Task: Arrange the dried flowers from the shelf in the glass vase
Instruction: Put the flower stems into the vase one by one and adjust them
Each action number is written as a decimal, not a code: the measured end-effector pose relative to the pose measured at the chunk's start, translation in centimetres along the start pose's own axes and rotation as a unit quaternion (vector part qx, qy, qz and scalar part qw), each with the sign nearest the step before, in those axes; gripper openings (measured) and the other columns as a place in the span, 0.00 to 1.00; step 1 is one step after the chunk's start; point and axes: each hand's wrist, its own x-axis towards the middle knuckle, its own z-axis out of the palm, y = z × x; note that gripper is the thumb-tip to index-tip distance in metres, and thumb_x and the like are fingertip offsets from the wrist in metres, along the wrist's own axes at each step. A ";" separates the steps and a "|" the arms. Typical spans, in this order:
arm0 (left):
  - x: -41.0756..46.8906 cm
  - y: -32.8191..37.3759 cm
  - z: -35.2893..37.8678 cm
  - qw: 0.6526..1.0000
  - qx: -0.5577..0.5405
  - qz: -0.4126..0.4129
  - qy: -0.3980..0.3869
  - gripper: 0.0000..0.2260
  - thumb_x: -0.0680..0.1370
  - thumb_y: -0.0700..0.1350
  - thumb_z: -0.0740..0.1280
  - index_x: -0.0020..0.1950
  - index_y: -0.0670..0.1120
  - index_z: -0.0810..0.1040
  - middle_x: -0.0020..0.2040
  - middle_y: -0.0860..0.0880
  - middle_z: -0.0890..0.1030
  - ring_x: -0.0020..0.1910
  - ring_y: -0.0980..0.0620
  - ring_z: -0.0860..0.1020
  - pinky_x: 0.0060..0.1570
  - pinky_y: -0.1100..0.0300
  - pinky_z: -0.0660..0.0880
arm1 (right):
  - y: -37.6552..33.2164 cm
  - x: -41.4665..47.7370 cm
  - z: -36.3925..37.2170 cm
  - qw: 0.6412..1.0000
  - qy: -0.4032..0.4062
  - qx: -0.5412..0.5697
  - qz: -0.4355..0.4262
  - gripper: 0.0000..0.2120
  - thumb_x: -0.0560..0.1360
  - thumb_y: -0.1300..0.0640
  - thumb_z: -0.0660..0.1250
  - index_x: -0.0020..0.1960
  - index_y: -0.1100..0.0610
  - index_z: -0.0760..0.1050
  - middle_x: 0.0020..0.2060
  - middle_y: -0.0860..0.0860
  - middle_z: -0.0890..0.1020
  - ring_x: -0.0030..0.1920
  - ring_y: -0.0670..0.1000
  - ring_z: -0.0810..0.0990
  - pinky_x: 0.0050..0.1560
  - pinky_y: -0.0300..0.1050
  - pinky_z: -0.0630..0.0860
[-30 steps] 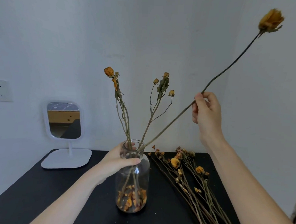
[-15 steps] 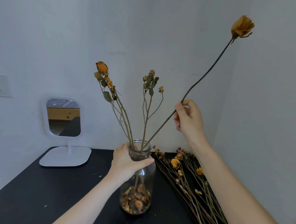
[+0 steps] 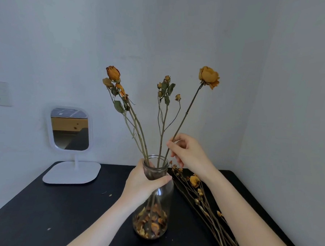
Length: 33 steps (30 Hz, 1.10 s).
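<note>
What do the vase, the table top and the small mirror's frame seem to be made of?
Vase: clear glass, glossy; the loose petals inside show through its wall. Table top: matte black, probably painted or laminated board; no grain shows. Mirror frame: smooth white, likely plastic, with rounded corners and a matching flat base.

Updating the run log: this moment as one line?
left hand: grips glass vase neck | right hand: pinches rose stem, end in vase | loose dried flowers: on black table
</note>
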 end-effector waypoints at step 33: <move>-3.4 -0.6 -1.8 0.989 0.023 0.041 0.142 0.31 0.59 0.66 0.69 0.57 0.55 0.67 0.54 0.60 0.70 0.56 0.59 0.68 0.54 0.65 0.65 | 2.2 -1.6 -0.5 0.999 0.019 0.026 0.030 0.06 0.74 0.49 0.66 0.49 0.50 0.77 0.32 0.46 0.76 0.25 0.33 0.72 0.33 0.32 0.66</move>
